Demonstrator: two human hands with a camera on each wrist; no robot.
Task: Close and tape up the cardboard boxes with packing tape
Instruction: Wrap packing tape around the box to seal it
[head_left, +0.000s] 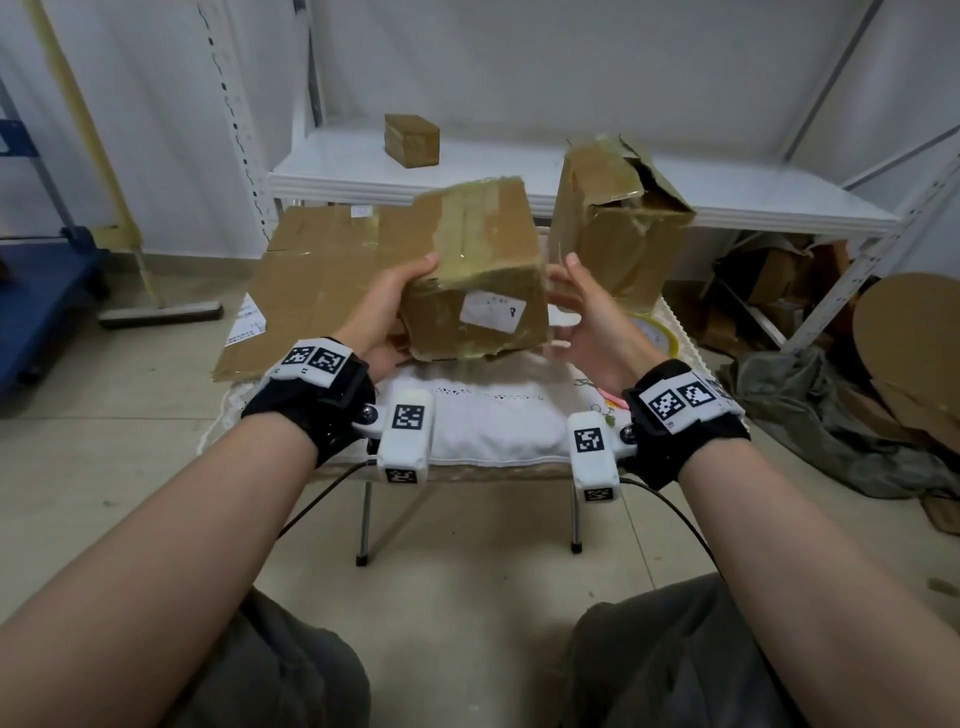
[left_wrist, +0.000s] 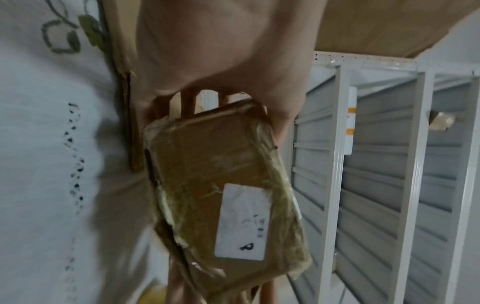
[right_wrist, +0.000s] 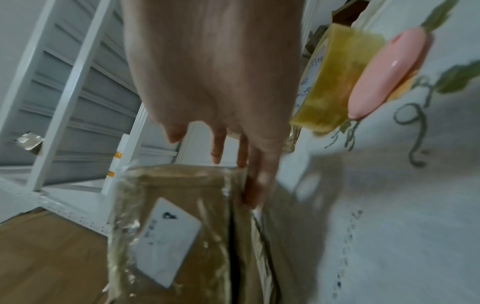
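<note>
Head view is showing the left hand (head_left: 387, 317) grasping the taped box (head_left: 480, 275), its grip curling round the box's left end with the thumb lying on the upper face and the fingers going underneath. In the left wrist view the same grip (left_wrist: 215, 61) is sitting against the far end of the taped box (left_wrist: 221, 185), fingers passing behind it. The right hand (head_left: 587, 317) is hovering just beside the right end of the taped box, its grip released and the fingers straight; in the right wrist view the fingers (right_wrist: 259, 181) are lying along the box's side edge (right_wrist: 182, 226), and whether they are pressing it I cannot tell.

The taped box is being held tilted above the tabletop (head_left: 493, 415), which is wearing a white cloth. A white label (head_left: 492, 310) is sitting on the face turned toward the person, and yellowed tape is running round the box's edges.

Beyond the taped box to the right, a torn open box (head_left: 618, 223) is standing upright. A tape roll (head_left: 657, 332) is lying right of the taped box, near the right hand, with a pink object (right_wrist: 384, 76) just beside it. Behind and left of the taped box, flattened cardboard (head_left: 317, 275) is leaning. A small box (head_left: 412, 139) is resting on the shelf (head_left: 519, 171) behind the taped box.
</note>
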